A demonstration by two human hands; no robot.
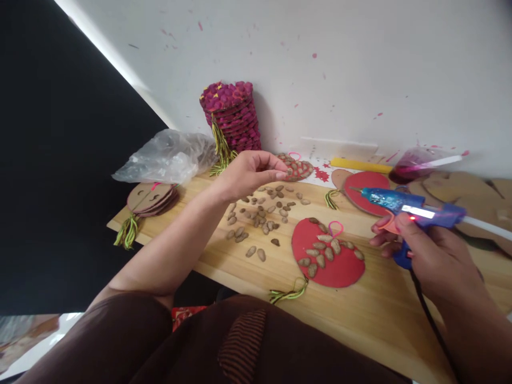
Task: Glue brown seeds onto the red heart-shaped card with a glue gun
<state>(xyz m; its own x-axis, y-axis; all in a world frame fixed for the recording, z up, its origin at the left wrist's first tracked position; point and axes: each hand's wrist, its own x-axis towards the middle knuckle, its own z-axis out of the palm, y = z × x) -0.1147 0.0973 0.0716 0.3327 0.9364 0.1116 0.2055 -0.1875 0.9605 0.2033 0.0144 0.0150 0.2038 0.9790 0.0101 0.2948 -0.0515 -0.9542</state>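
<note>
My right hand (440, 261) is wrapped round the handle of a blue hot glue gun (394, 201). Its nozzle points left, a red light glows on its side, and a white glue stick (488, 227) sticks out of the back. Below and left of the nozzle lies a red cardboard disc (344, 273) with several peanuts (320, 260) on it, a pink loop and a green tassel (290, 293). My left hand (254, 170) hovers above loose peanuts (260, 216), thumb and fingertips pinched together; whatever they hold is too small to make out.
Behind the left hand lies a peanut-covered red disc (300, 170). A magenta stack (234, 117) and a plastic bag (168, 154) stand at the back left, with stacked cardboard discs (150, 198) in front. On the right are a plain red disc (362, 184), a purple cup (416, 165) and cardboard (484, 200).
</note>
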